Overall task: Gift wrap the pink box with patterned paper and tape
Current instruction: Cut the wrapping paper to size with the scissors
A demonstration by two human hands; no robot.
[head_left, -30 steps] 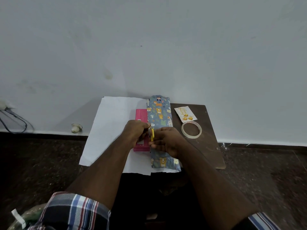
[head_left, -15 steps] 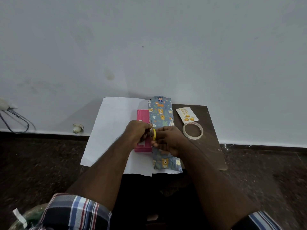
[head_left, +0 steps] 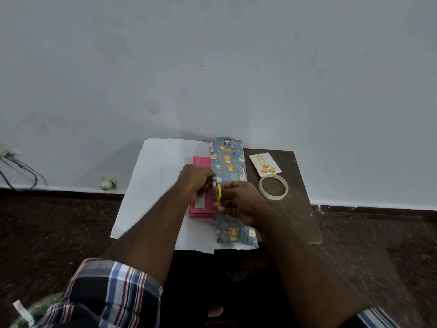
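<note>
The pink box (head_left: 201, 209) lies on the white back of the wrapping paper (head_left: 160, 181). A flap of the blue animal-patterned paper (head_left: 228, 162) is folded over the box's right side. Both hands meet over the flap's left edge. My right hand (head_left: 238, 202) grips a small yellow ring (head_left: 219, 193) that looks like a small tape roll. My left hand (head_left: 197, 177) has its fingers curled and pinches right beside the ring, seemingly a tape end. The hands hide the middle of the box and flap.
A clear tape roll (head_left: 273, 187) and a small card with gold stickers (head_left: 264, 164) lie on the brown wooden table (head_left: 300, 209) to the right. The table stands against a white wall, with dark floor around it and cables at the far left.
Both hands stay together over the flap's edge. The yellow ring has shifted slightly between the fingers.
</note>
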